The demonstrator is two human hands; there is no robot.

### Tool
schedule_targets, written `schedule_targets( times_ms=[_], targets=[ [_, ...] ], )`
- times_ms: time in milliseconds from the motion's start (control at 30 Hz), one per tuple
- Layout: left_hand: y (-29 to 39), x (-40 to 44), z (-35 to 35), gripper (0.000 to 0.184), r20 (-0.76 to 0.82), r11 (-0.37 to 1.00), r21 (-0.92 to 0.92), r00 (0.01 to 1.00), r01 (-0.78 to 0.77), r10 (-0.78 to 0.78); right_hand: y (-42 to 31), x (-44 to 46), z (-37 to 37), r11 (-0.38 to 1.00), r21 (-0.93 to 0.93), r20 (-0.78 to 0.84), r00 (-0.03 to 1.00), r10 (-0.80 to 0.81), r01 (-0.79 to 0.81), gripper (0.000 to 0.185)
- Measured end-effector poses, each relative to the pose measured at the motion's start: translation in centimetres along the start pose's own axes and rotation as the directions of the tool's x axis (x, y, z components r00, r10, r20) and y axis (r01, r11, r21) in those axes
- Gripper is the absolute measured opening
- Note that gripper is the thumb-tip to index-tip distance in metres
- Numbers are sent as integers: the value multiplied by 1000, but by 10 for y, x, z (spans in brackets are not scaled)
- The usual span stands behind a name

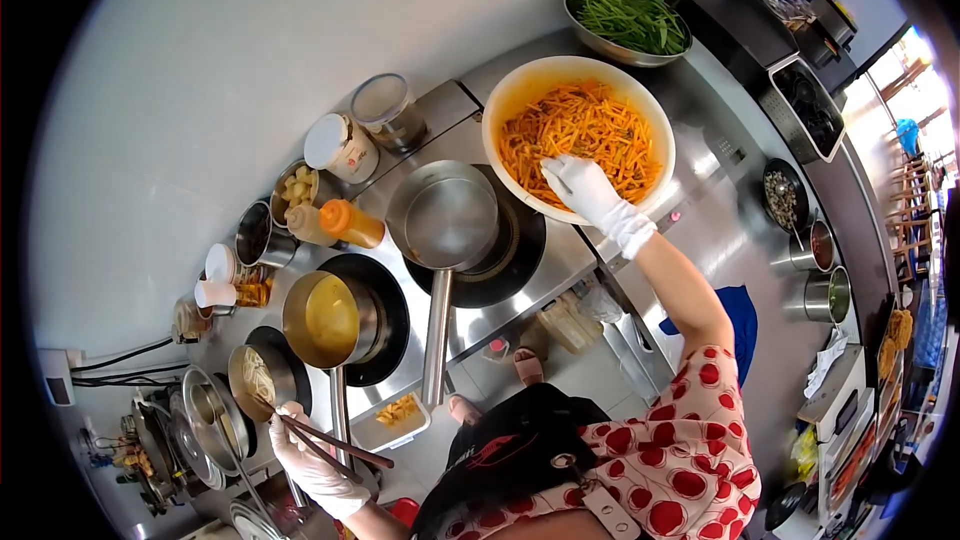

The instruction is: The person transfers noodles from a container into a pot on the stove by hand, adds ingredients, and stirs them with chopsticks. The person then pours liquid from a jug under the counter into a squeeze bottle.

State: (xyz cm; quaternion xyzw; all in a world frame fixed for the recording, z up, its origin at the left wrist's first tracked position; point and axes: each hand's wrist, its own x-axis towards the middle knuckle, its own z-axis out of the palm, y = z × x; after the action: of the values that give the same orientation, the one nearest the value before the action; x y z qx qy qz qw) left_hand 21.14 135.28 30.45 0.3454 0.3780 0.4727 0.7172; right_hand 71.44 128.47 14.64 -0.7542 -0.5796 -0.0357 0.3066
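Near the wall-side edge of the steel counter (pixel 715 205) stand a white-lidded jar (pixel 349 153), a clear-lidded container (pixel 392 120) and an orange squeeze bottle (pixel 352 224). At its far corner, a metal bowl (pixel 612 48) holds long green leaves (pixel 630 18). Two steel pots (pixel 815 297) line the right-hand edge.

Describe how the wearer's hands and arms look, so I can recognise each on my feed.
Both hands are gloved. The right hand wears a white glove, wrinkled at the wrist; above a bare forearm comes a short, pale sleeve with red spots. The left hand has a whitish, thin-looking glove; its sleeve is out of view.
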Motion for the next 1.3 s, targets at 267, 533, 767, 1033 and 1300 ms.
schedule_targets(
  times_ms=[267,533,767,1033,1300],
  targets=[
    [-15,5,-27,16,-220,894,445,961,-56,170,16,-17,-25,184,860,152,583,798,-476,24],
    [-20,6,-68,14,-159,1000,-4,987,-27,26,26,-1,-16,143,872,148,530,835,-469,26],
    [-7,-2,-52,11,-214,825,-564,960,31,-182,30,5,-39,202,896,61,561,826,-395,27],
    [-11,-18,-46,16,-172,902,418,966,-105,192,25,-1,-81,294,878,-21,582,813,-379,26],
    [0,-25,-103,20,-238,991,-25,964,-130,120,-56,12,-117,432,822,-42,716,697,-372,27]
  ],
)
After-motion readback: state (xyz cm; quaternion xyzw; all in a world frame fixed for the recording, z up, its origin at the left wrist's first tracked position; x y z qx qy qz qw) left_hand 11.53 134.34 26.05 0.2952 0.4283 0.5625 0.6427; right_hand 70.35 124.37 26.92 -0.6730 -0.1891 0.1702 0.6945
